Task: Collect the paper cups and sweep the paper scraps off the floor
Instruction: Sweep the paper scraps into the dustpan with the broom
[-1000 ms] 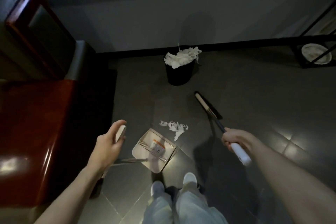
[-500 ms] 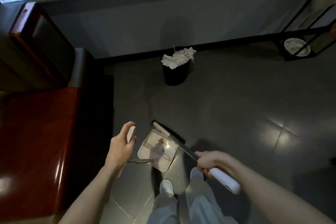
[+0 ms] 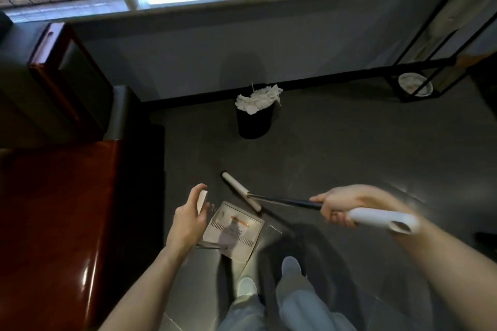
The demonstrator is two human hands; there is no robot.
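Head view: the left hand [image 3: 188,220] curls round the dustpan [image 3: 234,231] handle, likely steadying it on the floor. The right hand [image 3: 338,208] grips the broom [image 3: 240,191], head at the pan's lip. Paper scraps [image 3: 256,99] fill the bin [image 3: 254,125]; none show loose.

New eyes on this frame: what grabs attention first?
The two hands in the foreground: the right hand grips a broom whose head sits at the far edge of the dustpan, while the left hand holds the dustpan's upright handle. Next, the black bin by the far wall, heaped over its rim with white paper.
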